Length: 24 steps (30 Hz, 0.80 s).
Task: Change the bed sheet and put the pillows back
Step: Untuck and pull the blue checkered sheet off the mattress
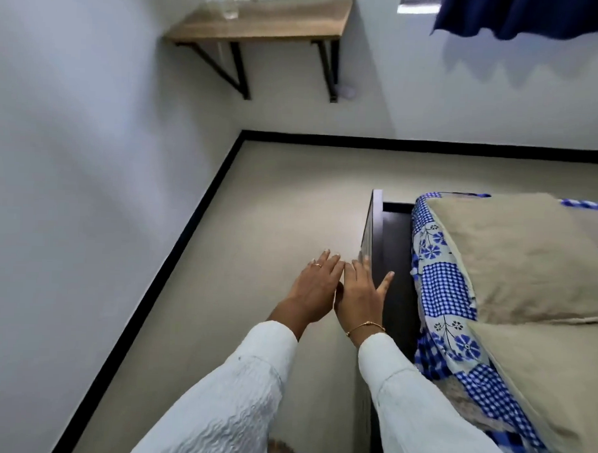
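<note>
- Two textured white sleeves (231, 386) extend forward.
- Left hand (317, 288) and right hand (359, 293): side by side, fingers straight, holding nothing, above the beige floor (257, 204) beside the dark bed frame (375, 229).
- Blue-and-white checked floral bed sheet (441, 282) covers the mattress; two plain beige fabric pillows (513, 254) lie on it.
- Wall-mounted wooden shelf (264, 25) on black brackets, far corner.

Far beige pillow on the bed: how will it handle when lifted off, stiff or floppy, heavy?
The far beige pillow looks plump with soft creases, so it probably sags and bends rather than holding shape. Likely light for its bulk, an easy lift. Its matte fabric suggests little slip. It lies on the blue checked sheet, which hangs loose over the dark bed frame and may drag along.
</note>
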Available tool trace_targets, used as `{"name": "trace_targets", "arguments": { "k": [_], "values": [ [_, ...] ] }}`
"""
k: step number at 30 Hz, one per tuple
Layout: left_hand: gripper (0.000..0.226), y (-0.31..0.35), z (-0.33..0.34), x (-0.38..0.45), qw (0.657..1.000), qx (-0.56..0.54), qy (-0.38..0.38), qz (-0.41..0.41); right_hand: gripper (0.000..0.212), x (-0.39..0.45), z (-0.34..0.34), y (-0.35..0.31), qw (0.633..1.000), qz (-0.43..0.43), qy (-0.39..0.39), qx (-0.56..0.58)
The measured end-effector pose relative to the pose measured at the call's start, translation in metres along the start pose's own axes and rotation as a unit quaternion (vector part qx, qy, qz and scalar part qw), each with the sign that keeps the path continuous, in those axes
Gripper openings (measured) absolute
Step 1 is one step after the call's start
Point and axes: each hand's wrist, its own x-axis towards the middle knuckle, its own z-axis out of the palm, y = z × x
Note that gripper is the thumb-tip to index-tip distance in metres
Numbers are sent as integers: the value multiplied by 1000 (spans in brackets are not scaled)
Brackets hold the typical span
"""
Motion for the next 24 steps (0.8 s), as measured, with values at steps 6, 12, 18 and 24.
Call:
{"name": "trace_targets", "arguments": {
  "k": [6,12,18,24],
  "values": [
    [56,-34,-21,85,996,-53,-6,76,54,78,15,3,995,87,-18,-41],
    [57,-53,-35,205,982,-51,-21,182,58,167,43,36,978,188,-4,-88],
    [60,-69,-58,334,953,-8,-81,290,59,260,72,74,952,290,-11,-102],
    [64,-49,-55,457,894,89,-139,417,54,326,95,126,906,419,-9,-63]
  ]
}}
